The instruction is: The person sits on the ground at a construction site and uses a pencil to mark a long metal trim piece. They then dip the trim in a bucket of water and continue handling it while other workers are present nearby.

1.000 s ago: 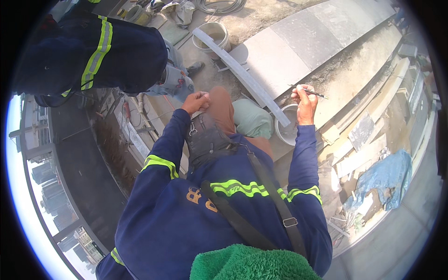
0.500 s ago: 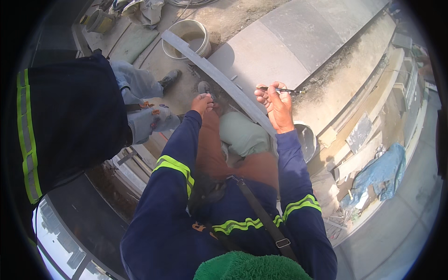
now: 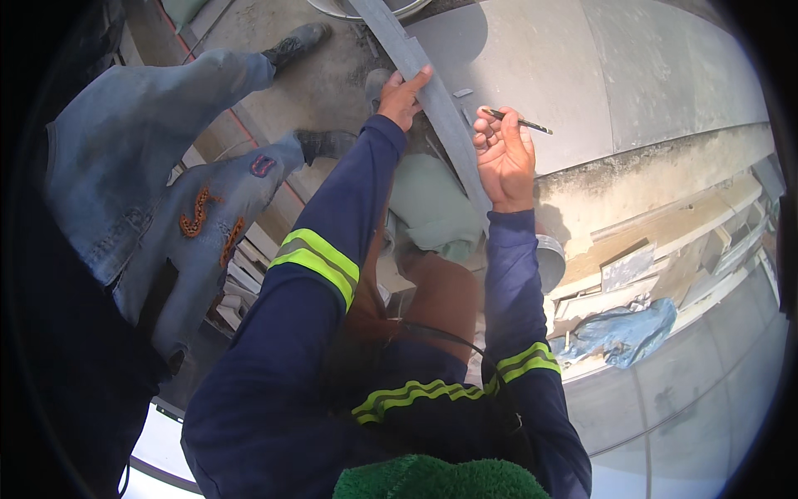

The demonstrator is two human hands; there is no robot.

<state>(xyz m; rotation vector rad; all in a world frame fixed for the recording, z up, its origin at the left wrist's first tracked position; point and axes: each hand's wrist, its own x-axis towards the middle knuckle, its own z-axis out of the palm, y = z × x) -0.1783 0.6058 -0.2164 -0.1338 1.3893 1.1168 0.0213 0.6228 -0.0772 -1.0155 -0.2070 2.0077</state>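
Note:
My left hand (image 3: 401,100) grips the left edge of a long, narrow grey strip (image 3: 449,125), with the index finger lying over its top. The strip runs diagonally from the top of the view down toward my knees. To the right of the strip, my right hand (image 3: 505,162) is raised, palm up, and pinches a thin dark pencil (image 3: 532,126) between thumb and fingers. The pencil points right, apart from the strip. Beneath the strip and between my legs lies a pale green sack (image 3: 426,200).
Large grey slabs (image 3: 540,62) lie ahead. A bucket (image 3: 411,12) stands under the strip's far end; another bucket (image 3: 549,262) is beside my right forearm. Offcuts and a blue plastic sheet (image 3: 623,333) lie at right. A co-worker in jeans (image 3: 166,108) stands close on my left.
My left hand has moved forward and right and taken hold of the strip's edge. My right hand still holds the pencil. The view has shifted, so the far bucket is mostly out of sight.

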